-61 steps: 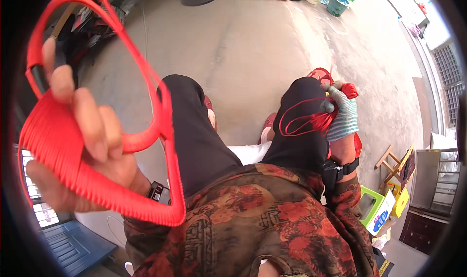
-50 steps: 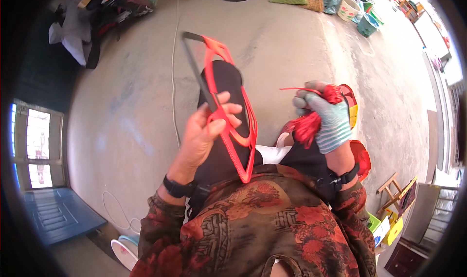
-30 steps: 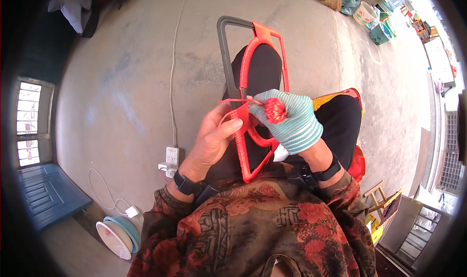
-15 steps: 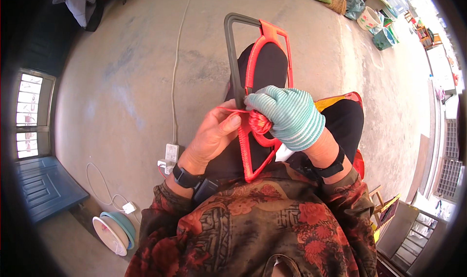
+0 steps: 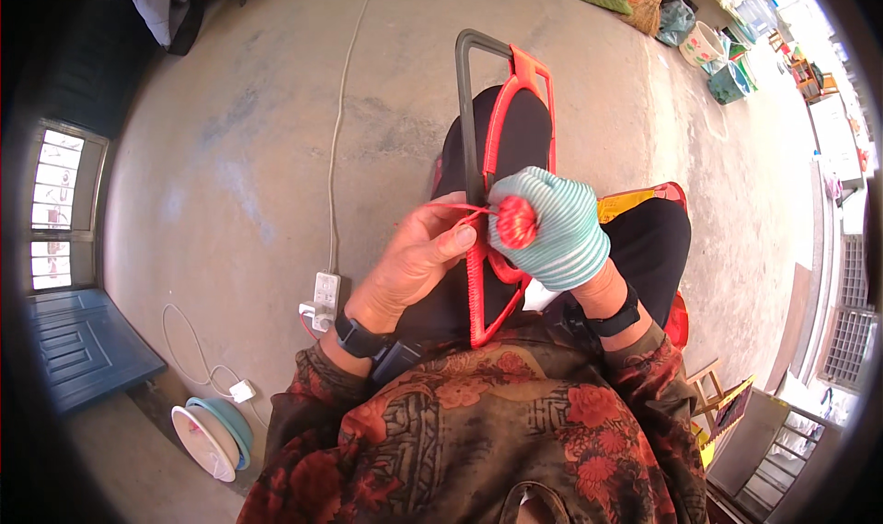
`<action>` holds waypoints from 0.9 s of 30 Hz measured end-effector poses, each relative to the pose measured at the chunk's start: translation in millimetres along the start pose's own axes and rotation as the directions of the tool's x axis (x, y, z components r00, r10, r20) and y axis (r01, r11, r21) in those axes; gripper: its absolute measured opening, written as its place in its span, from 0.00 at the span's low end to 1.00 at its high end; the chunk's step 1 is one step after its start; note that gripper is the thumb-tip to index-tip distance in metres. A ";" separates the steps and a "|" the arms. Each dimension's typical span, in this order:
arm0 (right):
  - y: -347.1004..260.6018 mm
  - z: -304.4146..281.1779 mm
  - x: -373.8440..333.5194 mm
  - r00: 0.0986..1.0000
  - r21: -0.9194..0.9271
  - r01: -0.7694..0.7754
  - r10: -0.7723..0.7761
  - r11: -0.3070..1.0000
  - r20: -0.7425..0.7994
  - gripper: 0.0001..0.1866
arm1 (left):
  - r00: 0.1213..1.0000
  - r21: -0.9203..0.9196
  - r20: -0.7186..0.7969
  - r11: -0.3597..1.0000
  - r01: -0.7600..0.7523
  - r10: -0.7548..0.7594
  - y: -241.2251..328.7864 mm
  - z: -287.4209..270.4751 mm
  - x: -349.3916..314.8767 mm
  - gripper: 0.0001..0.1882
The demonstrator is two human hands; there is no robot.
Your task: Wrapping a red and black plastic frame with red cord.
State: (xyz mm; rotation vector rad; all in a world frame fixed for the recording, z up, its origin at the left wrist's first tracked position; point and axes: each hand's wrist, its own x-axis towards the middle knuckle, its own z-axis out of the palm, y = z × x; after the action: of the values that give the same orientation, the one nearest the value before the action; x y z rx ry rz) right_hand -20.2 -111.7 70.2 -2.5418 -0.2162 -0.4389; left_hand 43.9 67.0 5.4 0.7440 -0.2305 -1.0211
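While the left hand [image 5: 414,262] is clamped, thumb over fingers, on the red-wrapped side of the frame [image 5: 472,151], we see the gloved right hand [image 5: 561,225] curled tightly round a red cord bundle [image 5: 516,221]. A strand [image 5: 451,207] runs from the bundle to the left hand. We find the frame over the left leg [image 5: 526,138]; left of it, a power strip [image 5: 326,289] lies on the floor [image 5: 248,110].
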 end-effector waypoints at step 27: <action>-4.8 -10.4 -38.7 0.620 0.479 -0.783 0.562 0.397 0.548 0.16 | 0.999 0.025 0.028 0.999 -0.043 0.042 11.3 13.4 -0.9 0.34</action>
State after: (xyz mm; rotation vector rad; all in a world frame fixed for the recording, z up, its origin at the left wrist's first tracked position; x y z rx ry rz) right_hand -60.2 -115.7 67.1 -1.6838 0.5034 0.3440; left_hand 44.4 65.1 22.8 0.7463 -0.2822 -0.9901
